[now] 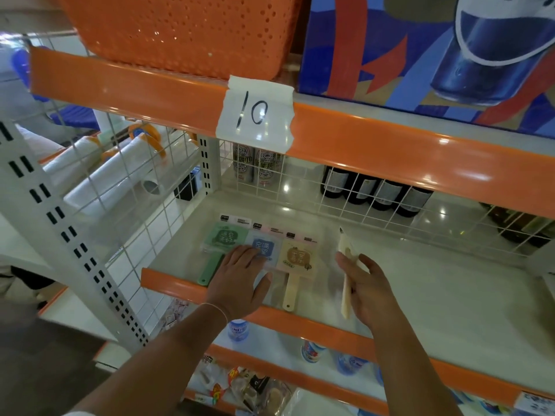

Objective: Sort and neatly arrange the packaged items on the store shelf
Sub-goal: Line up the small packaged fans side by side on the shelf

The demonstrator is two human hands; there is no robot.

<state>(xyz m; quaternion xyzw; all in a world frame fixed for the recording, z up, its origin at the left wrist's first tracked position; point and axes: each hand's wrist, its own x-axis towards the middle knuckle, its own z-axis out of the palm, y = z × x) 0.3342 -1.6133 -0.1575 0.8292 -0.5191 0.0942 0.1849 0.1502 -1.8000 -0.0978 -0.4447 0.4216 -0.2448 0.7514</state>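
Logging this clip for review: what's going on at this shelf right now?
A person is laying out packaged hand fans in a row on a white store shelf. The green fan, blue fan and beige fan lie flat side by side. The left hand presses flat on the blue one, while the right hand holds another packaged fan on edge, just right of the row, not yet laid down.

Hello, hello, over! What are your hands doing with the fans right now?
Left hand flat on blue packaged fan. Right hand gripping beige packaged fan on edge. Green fan and tan fan lie flat. Shelf space right looks open.
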